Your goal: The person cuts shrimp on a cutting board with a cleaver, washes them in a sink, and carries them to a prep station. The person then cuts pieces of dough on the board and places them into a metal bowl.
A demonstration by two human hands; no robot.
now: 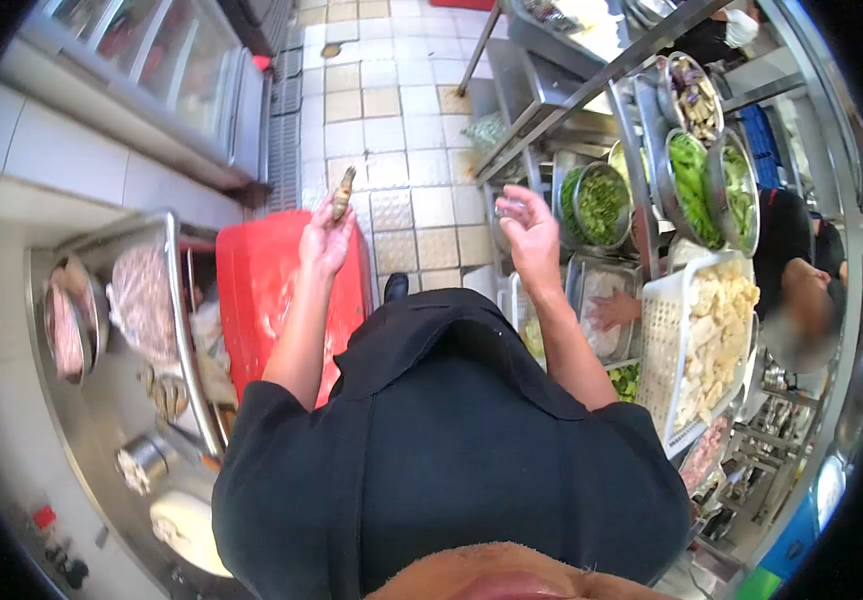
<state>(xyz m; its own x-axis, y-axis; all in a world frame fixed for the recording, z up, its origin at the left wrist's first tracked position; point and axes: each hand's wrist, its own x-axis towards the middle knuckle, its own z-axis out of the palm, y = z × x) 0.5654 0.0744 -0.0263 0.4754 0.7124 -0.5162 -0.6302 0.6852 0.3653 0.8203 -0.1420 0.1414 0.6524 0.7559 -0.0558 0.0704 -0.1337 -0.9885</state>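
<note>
My left hand is raised above a red plastic lid or tub. Between its fingers is a raw, greyish-brown shrimp, one end pointing up and away from me. My right hand hovers in the air beside the steel rack, fingers loosely curved and apart, with nothing in it. Nearest to that hand is a metal bowl of chopped green herbs on the rack. The red surface under my left arm looks wet and shiny.
On the left, a steel counter bears bagged pale meat and several shrimp. To the right, another person's hand reaches into a tray near a white basket of pale chunks. Bowls of greens sit above. White tiles cover the floor ahead.
</note>
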